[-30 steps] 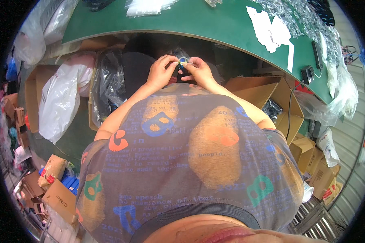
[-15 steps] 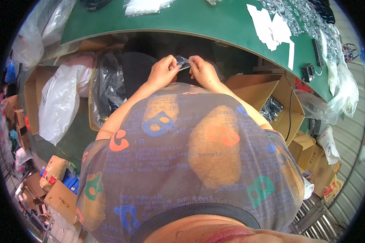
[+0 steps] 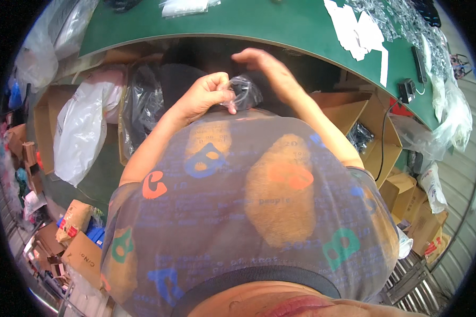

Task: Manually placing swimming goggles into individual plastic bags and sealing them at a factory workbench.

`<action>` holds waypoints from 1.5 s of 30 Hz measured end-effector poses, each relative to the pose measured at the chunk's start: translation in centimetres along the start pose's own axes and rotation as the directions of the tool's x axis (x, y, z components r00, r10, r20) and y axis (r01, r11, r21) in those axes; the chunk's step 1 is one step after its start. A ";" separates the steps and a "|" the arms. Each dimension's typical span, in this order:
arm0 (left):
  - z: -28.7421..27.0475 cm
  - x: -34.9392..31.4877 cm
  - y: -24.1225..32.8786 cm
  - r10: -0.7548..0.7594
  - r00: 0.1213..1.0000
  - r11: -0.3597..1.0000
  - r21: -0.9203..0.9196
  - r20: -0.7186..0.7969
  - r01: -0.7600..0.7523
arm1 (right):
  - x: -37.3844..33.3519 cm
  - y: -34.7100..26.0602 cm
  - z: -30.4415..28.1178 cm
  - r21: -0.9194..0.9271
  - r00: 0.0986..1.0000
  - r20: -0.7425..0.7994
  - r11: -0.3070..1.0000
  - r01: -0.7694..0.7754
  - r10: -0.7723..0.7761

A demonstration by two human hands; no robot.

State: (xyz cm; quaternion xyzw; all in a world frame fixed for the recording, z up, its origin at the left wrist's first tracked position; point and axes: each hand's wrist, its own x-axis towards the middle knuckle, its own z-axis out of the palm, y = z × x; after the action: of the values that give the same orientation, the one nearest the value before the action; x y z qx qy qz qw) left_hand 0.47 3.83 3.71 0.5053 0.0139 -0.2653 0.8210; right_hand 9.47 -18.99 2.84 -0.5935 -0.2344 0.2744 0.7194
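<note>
My left hand (image 3: 206, 96) is closed, pinching a small clear plastic bag (image 3: 247, 94) by its left side in front of my belly. The bag bulges and shows a rounded, ring-like outline; whether anything lies inside I cannot make out. My right hand (image 3: 269, 67) is apart from the bag, above and to its right, near the table's front edge. Its fingers stretch out to the left, slightly blurred, and nothing shows in them.
A green table (image 3: 248, 21) curves across the front, bearing white paper slips (image 3: 354, 31), flat clear bags (image 3: 185, 6) and a heap of clear packets (image 3: 402, 24). An open carton (image 3: 378, 137) stands at right. At left, a carton holds a white plastic sack (image 3: 84, 132), beside dark-filled clear plastic (image 3: 143, 100).
My right hand has let go of the plastic and moved up and away, its fingers straightening. The bag, stretched between both hands before, now bulges open in my left hand alone.
</note>
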 end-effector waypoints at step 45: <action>2.9 1.4 2.6 0.250 0.968 0.731 0.654 0.009 -0.195 | -2.7 4.2 1.5 0.078 0.883 -0.197 0.904 -0.420 0.426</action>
State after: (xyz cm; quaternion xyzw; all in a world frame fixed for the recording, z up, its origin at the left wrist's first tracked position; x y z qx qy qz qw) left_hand 2.15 1.72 6.81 0.7664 -0.1069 -0.1331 0.6192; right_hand 5.99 -19.09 -1.05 -0.6440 -0.0178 0.3644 0.6724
